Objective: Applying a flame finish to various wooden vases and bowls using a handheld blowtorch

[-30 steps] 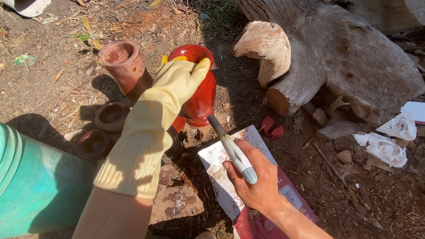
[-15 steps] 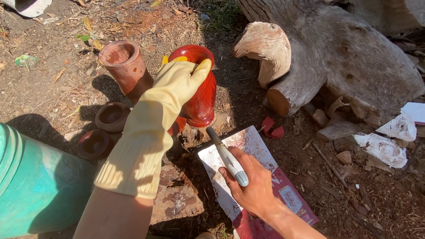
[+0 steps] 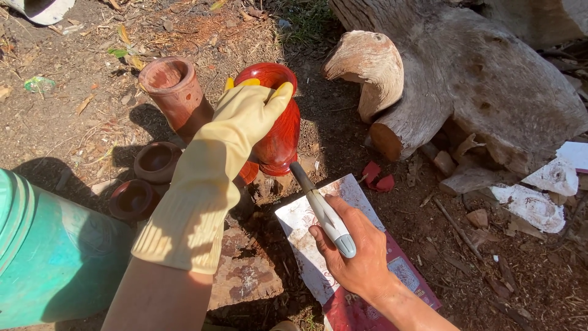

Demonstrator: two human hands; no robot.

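My left hand (image 3: 245, 119), in a yellow rubber glove, grips the rim and side of a glossy red wooden vase (image 3: 283, 132) that stands on a flat wood slab (image 3: 248, 279). My bare right hand (image 3: 355, 251) holds a paintbrush with a white and grey handle (image 3: 324, 214). The brush tip touches the lower part of the vase. Under my right hand lies a sheet of printed paper (image 3: 306, 227) stained with red.
An unpainted brown wooden vase (image 3: 174, 92) stands left of the red one, with two small dark bowls (image 3: 156, 162) (image 3: 131, 199) below it. A teal barrel (image 3: 43, 257) fills the lower left. A large tree stump (image 3: 465, 73) and wood scraps (image 3: 533, 205) lie on the right.
The brush tip has dropped from the vase's side to its base, and my right hand has shifted slightly. My left hand keeps its hold on the vase.
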